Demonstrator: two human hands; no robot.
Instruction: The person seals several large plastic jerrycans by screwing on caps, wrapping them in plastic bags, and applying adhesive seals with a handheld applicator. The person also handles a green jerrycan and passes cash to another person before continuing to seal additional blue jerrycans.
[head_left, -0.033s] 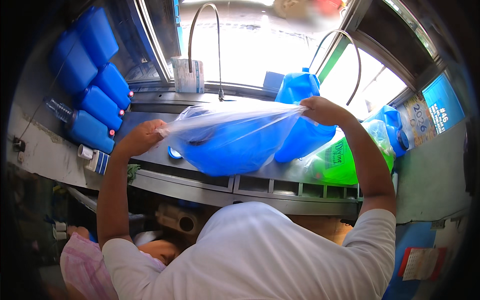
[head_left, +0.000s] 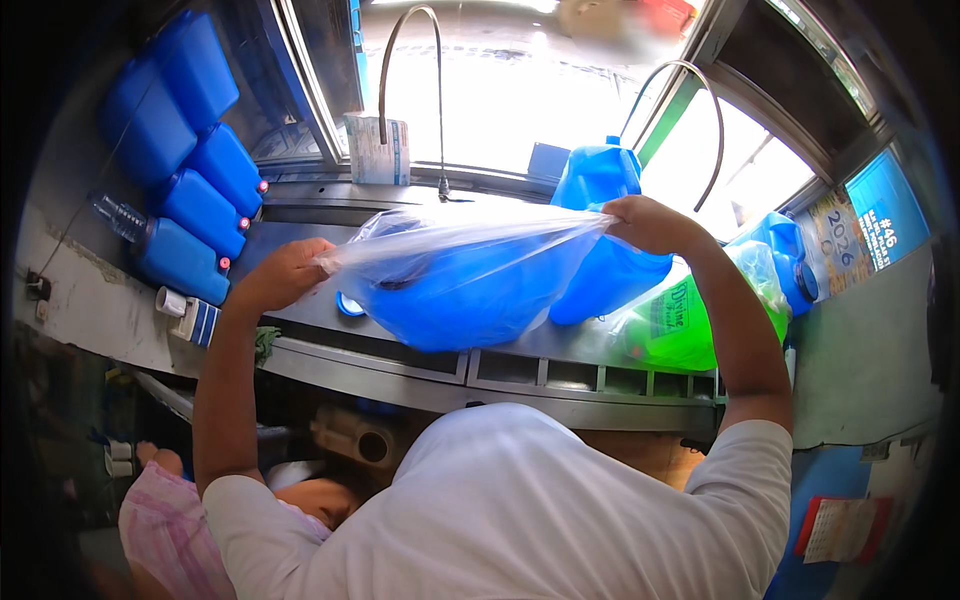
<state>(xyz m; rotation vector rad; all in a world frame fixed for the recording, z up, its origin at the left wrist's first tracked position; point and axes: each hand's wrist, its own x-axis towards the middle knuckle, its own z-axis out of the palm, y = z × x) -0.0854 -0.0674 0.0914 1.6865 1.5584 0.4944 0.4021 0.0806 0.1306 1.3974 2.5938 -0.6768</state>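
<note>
A clear plastic bag [head_left: 520, 232] is stretched wide between my hands above the metal counter. My left hand [head_left: 288, 270] pinches one side of its mouth, and my right hand [head_left: 648, 224] grips the opposite side. Through the film a blue jug [head_left: 440, 312] shows, its shape partly blurred by folds. Behind the bag, toward the right, another blue jug [head_left: 612, 262] with a moulded handle stands upright. Just left of the bagged jug, a round blue-and-white cap [head_left: 349, 304] lies on the counter, partly covered by the bag.
A bright green bagged container [head_left: 678, 325] stands at the right, near a smaller blue jug [head_left: 782, 252]. Several blue jugs [head_left: 200, 215] are stacked at left. Two curved metal spouts [head_left: 438, 90] rise behind the counter [head_left: 300, 225]. Another person [head_left: 170, 520] is low at left.
</note>
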